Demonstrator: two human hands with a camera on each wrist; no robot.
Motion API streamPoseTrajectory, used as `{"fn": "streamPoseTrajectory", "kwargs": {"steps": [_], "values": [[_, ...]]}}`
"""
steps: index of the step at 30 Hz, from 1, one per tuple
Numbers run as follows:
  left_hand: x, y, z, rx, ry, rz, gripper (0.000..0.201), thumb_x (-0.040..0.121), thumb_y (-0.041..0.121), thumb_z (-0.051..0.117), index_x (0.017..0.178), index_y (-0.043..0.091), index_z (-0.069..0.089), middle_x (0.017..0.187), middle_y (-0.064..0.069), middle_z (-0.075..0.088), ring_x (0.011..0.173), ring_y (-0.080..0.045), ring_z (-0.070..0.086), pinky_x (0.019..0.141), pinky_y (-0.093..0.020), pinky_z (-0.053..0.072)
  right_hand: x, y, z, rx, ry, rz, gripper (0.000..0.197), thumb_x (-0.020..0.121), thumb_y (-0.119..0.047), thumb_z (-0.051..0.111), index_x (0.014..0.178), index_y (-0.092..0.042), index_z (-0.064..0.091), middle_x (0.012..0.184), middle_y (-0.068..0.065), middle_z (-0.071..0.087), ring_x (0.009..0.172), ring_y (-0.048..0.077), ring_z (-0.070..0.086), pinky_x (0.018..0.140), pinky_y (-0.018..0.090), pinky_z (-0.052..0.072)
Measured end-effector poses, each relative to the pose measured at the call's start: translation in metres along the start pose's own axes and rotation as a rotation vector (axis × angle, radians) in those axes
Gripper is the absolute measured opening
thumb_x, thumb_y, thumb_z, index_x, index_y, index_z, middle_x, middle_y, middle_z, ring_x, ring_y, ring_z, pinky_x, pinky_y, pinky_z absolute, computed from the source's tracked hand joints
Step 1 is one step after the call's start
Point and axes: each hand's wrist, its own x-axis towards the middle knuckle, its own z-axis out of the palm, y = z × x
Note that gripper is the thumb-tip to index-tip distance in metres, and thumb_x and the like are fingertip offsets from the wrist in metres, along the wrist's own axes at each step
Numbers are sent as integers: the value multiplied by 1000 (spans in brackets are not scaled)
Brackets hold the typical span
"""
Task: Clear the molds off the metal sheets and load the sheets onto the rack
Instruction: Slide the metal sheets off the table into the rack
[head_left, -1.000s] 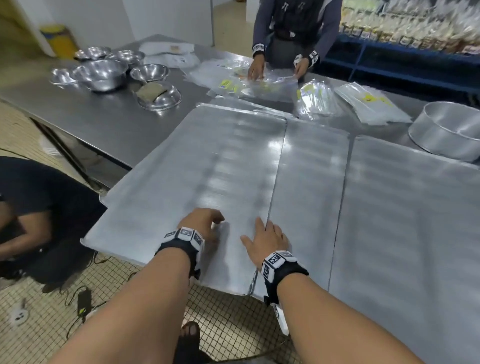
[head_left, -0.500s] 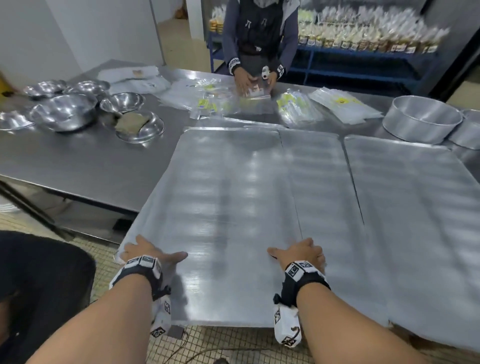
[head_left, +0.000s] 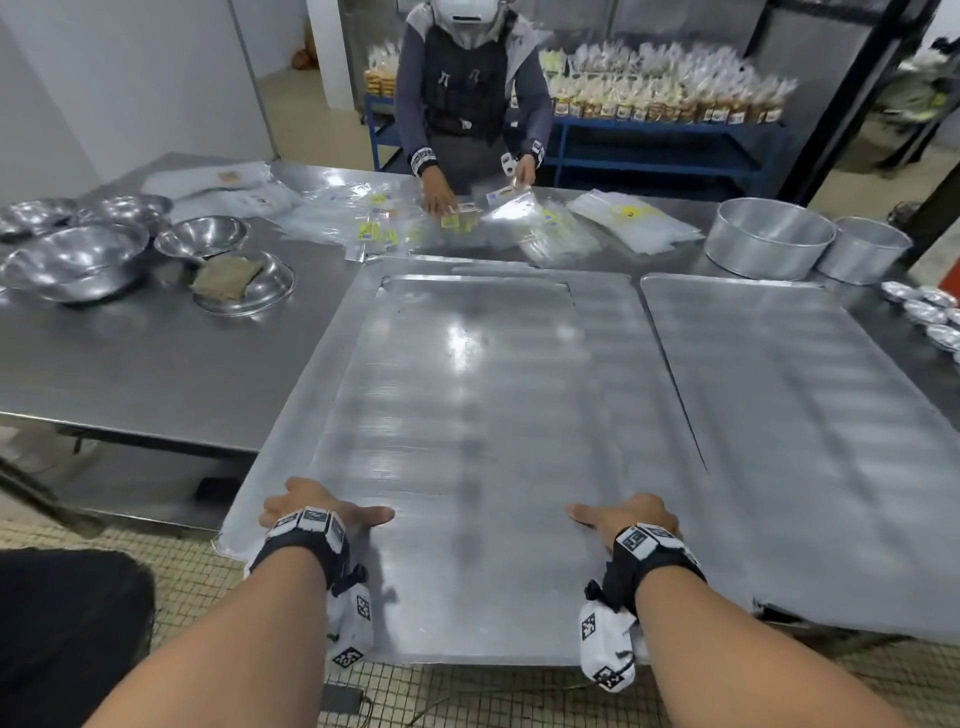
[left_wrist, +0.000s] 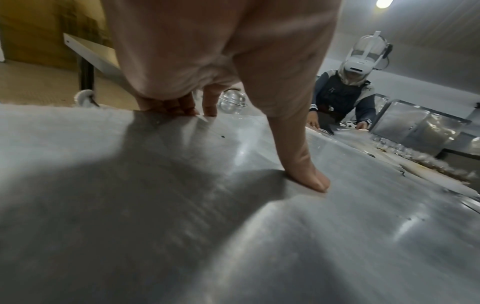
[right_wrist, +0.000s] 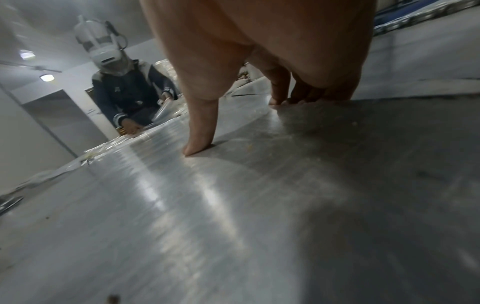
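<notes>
On the left hand (head_left: 311, 506) the thumb lies flat on top of the top metal sheet (head_left: 467, 441), while the fingers (left_wrist: 179, 108) curl over the sheet's left edge, their tips hidden beneath it. The right hand (head_left: 631, 517) mirrors this: thumb pressed on the surface, fingers (right_wrist: 298, 95) hooked over the right edge, so both hands grip the sheet near its lower corners. The sheet fills the centre of the head view, on a wider second sheet (head_left: 291, 415) showing at its left and far edges; how many lie under it cannot be made out. A third sheet (head_left: 810, 415) lies just to the right, cut off by the frame. All rest on the counter (head_left: 130, 364). Steel bowls (head_left: 78, 260) stand at upper left, round pans (head_left: 769, 236) at upper right. Another person (head_left: 467, 104) handles plastic bags (head_left: 561, 228) at the far side.
</notes>
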Motion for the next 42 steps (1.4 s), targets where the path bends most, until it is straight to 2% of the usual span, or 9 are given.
{"fn": "streamPoseTrajectory", "kwargs": {"steps": [5, 12, 19, 21, 24, 29, 33, 38, 42], "values": [[-12, 22, 18, 11, -16, 80, 129, 25, 67, 90, 130, 9, 43, 128, -18, 47, 118, -39, 50, 94, -50, 50, 23, 20, -20, 69, 2, 47, 128, 17, -63, 87, 127, -8, 52, 128, 19, 59, 117, 39, 58, 99, 49, 49], [-26, 63, 49, 61, -32, 131, 129, 22, 73, 86, 128, 10, 48, 126, -18, 49, 118, -38, 49, 94, -50, 50, 54, 37, -56, 96, 51, 65, 109, 30, -56, 89, 122, -9, 54, 127, 20, 57, 118, 40, 56, 100, 49, 49], [-39, 98, 67, 102, -14, 109, 123, 37, 72, 86, 133, 10, 41, 130, -18, 43, 124, -35, 43, 99, -47, 44, 88, 39, -75, 92, 69, 35, 107, 28, -60, 85, 117, -9, 57, 123, 19, 60, 115, 39, 57, 99, 47, 49], [-41, 105, 72, 109, -23, 100, 122, 39, 71, 86, 135, 10, 40, 132, -17, 42, 126, -34, 41, 99, -46, 43, 96, 39, -78, 80, 73, 27, 105, 25, -64, 84, 112, -11, 60, 121, 18, 62, 113, 39, 59, 99, 47, 49], [-43, 113, 78, 92, -33, 74, 121, 40, 68, 88, 135, 10, 39, 134, -17, 39, 127, -34, 40, 101, -47, 42, 103, 38, -82, 50, 64, 4, 89, 24, -66, 84, 93, -16, 60, 116, 17, 66, 107, 37, 62, 96, 45, 52], [-42, 119, 77, 58, -46, -20, 128, 32, 63, 92, 134, 11, 34, 131, -18, 36, 124, -37, 43, 99, -49, 46, 108, 43, -83, 37, 48, -36, 92, 42, -62, 90, 113, -9, 63, 116, 16, 68, 109, 36, 63, 88, 38, 53], [-39, 117, 73, 39, -48, -43, 128, 32, 59, 94, 131, 7, 34, 130, -18, 39, 122, -38, 46, 99, -48, 46, 106, 45, -78, 68, 78, -95, 105, 30, -72, 84, 113, -10, 66, 114, 13, 69, 108, 34, 64, 91, 40, 54], [-37, 110, 71, 129, -38, -48, 127, 36, 66, 90, 132, 6, 33, 129, -17, 40, 124, -33, 45, 101, -42, 43, 103, 43, -72, 104, 61, -90, 111, 46, -58, 92, 136, -6, 54, 136, 16, 57, 126, 36, 53, 101, 41, 48], [-38, 112, 72, 142, -22, -20, 123, 40, 65, 89, 132, 5, 34, 129, -16, 39, 125, -33, 41, 99, -43, 42, 104, 42, -71, 107, 58, -67, 114, 43, -62, 91, 137, -8, 53, 138, 16, 55, 128, 37, 51, 105, 45, 45]]}}
